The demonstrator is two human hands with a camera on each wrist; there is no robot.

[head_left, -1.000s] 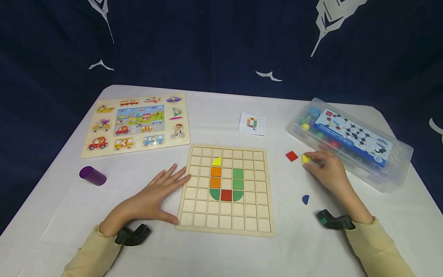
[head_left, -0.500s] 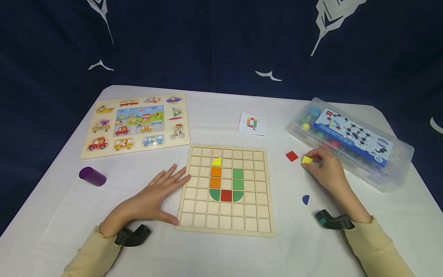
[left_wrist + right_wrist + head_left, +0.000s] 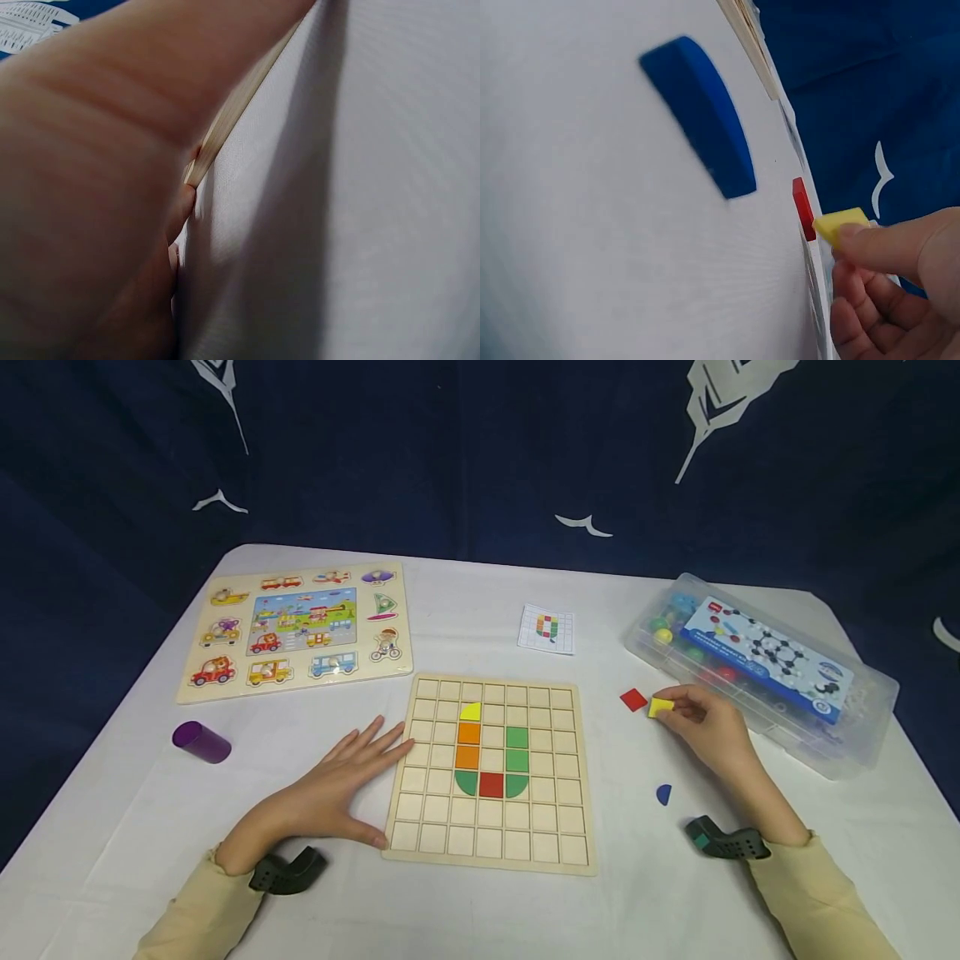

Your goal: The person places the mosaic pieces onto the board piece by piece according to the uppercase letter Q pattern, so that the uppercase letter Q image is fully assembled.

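My left hand (image 3: 333,793) lies with spread fingers at the left edge of a square wooden grid board (image 3: 486,846). In the left wrist view, fingers (image 3: 180,214) touch the edge of the board (image 3: 234,112). Set in the grid are a yellow tile (image 3: 470,712), two orange tiles (image 3: 468,745), several green tiles (image 3: 517,750) and a red tile (image 3: 491,785). To the right of the board, my right hand (image 3: 708,727) pinches a small yellow tile (image 3: 660,707) between thumb and fingers. A loose red tile (image 3: 633,699) and a blue tile with a curved side (image 3: 663,794) lie nearby.
A pattern card (image 3: 546,628) lies behind the board. At the back left is a vehicle picture puzzle (image 3: 300,689), with a purple cylinder (image 3: 201,742) in front of it. A clear plastic case (image 3: 862,727) stands just beyond my right hand.
The yellow tile has turned in the right fingers and shifted slightly left, towards the loose red tile. The left hand has stayed at the board's edge.
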